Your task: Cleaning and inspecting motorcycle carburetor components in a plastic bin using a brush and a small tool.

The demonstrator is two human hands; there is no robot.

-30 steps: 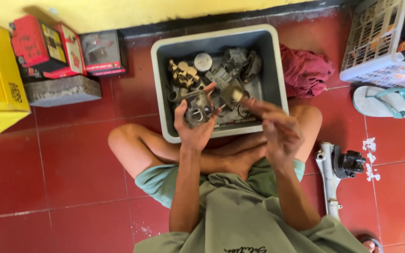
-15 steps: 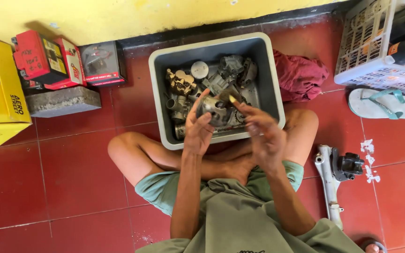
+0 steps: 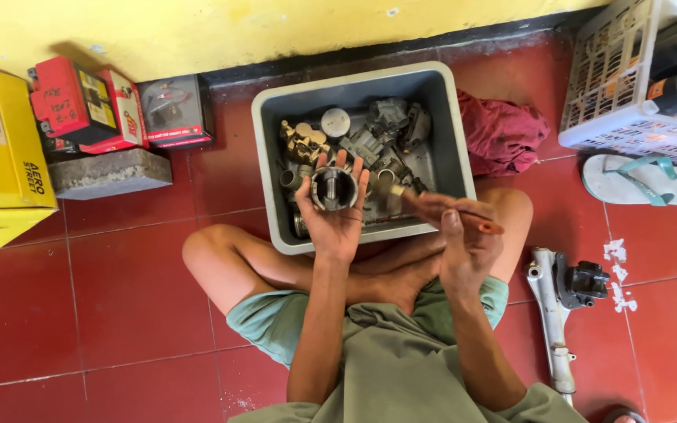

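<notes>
I sit cross-legged on the red tile floor with a grey plastic tub [image 3: 272, 157] of metal engine parts in front of my knees. My left hand [image 3: 334, 219] is raised palm-up over the tub's near edge, with a round grey piston [image 3: 333, 188] gripped in its fingers. My right hand [image 3: 460, 235] holds a brush with an orange-brown handle [image 3: 476, 222], its bristle end pointing left toward the piston. Brass-coloured fittings [image 3: 303, 141] and grey castings [image 3: 389, 129] lie in the tub behind the hands.
A dark red rag [image 3: 503, 129] lies right of the tub. A white basket [image 3: 628, 86] with dark cans and a sandal [image 3: 644, 184] are at the right. A metal bracket part [image 3: 558, 313] lies by my right knee. Red, black and yellow boxes [image 3: 80, 106] and a stone block [image 3: 107, 172] stand left.
Both hands lifted from the parts in the tub. The left hand turned the piston so its open end faces up, and the right hand swung the brush toward it.
</notes>
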